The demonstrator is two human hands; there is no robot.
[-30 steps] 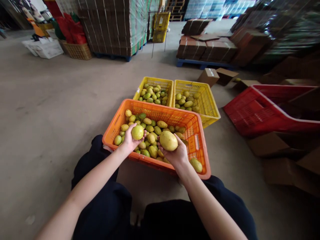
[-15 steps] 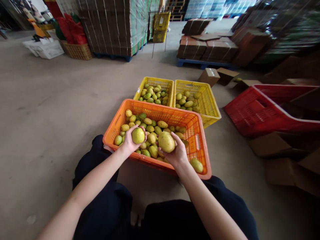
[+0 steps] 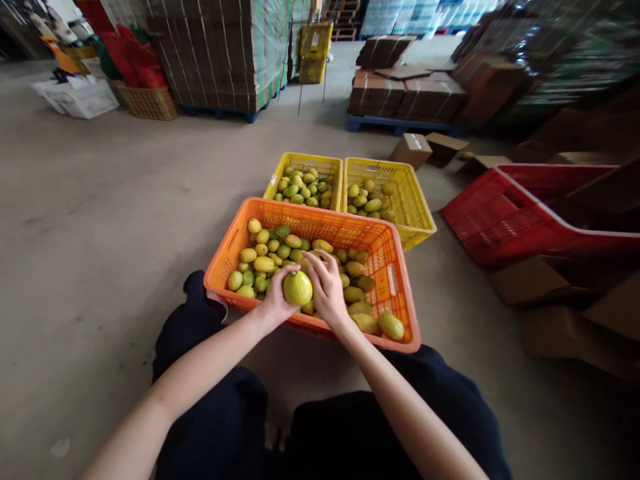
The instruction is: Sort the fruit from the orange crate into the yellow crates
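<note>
A round yellow-green fruit (image 3: 297, 288) is held in my left hand (image 3: 279, 293), above the near side of an orange crate (image 3: 409, 293). Close against its right side is my right hand (image 3: 327, 288), fingers extended and slightly apart, with its palm turned toward the fruit. No fruit shows in the right hand's grip. Many yellow and green fruits (image 3: 263, 264) lie in the orange crate, thickest at the left and middle. One larger fruit (image 3: 391, 325) rests in its near right corner.
Two yellow crates (image 3: 425, 200) holding more fruit stand just beyond the orange one. To the right are a red crate (image 3: 470, 227) and open cardboard boxes (image 3: 530, 283). Stacked cartons (image 3: 385, 97) on a blue pallet stand farther back.
The large fruit that was in my right hand is no longer in it. Both hands have come together around the left hand's fruit, and the view has shifted slightly.
</note>
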